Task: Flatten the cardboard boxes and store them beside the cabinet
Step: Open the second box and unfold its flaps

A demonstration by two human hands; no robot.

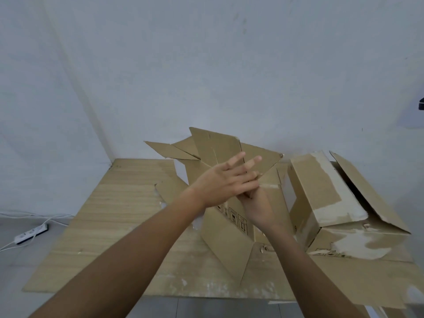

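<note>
So from the head cam I've got both arms crossed out in front. My left hand (226, 182) is flat and spread wide, fingers (236, 160) splayed against the raised flap of the half-collapsed brown cardboard box (229, 235) in the middle, pressing it rather than gripping. My right hand (257, 204) sits just under the left, palm turned up toward that same flap; its fingers are hidden behind the left hand, so I honestly can't tell if it's pinching the cardboard or just propping it.

That box is tilted over on the pale wood-grain tabletop (110, 203), flaps sticking up at odd angles. Right beside it, touching on the right, is a second brown cardboard box with torn white tape patches (321, 198), lying on its side, top flap open. A white power strip (31, 232) lies on the grey floor at left.
</note>
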